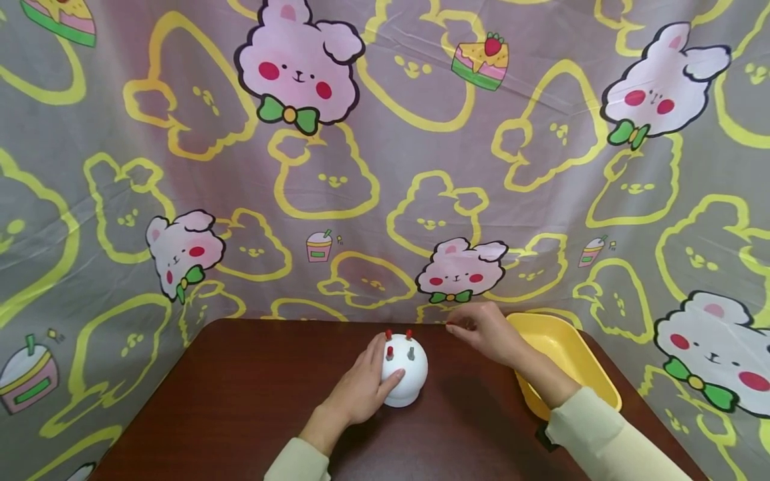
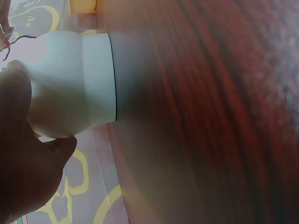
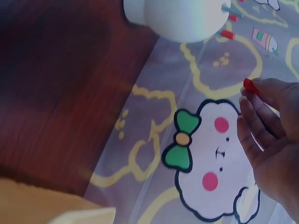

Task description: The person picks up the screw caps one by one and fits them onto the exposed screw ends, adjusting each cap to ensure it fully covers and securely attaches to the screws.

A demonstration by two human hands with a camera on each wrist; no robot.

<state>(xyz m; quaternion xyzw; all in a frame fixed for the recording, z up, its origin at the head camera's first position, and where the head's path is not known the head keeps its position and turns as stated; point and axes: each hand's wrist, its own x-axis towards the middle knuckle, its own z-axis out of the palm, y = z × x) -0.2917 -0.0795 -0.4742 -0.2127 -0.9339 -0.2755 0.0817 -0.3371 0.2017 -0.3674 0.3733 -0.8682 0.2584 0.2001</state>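
A round white object [image 1: 406, 389] with a stepped base stands on the dark wooden table. Short posts stick up from its top: three carry red caps [image 1: 390, 351], while one grey post [image 1: 412, 354] at the near right is bare. My left hand [image 1: 351, 389] holds the white object from the left, thumb across its near face and fingers round the far side. Up and to the right of it, my right hand [image 1: 486, 333] pinches a small red cap [image 3: 250, 86] between thumb and index finger, apart from the posts. The other fingers are loosely bent.
A yellow tray [image 1: 609, 384] stands at the table's right side, under my right forearm. A small black object [image 1: 546, 438] lies near my right sleeve. Behind the table [image 1: 240, 394] hangs a grey curtain [image 1: 385, 153] with rabbit prints.
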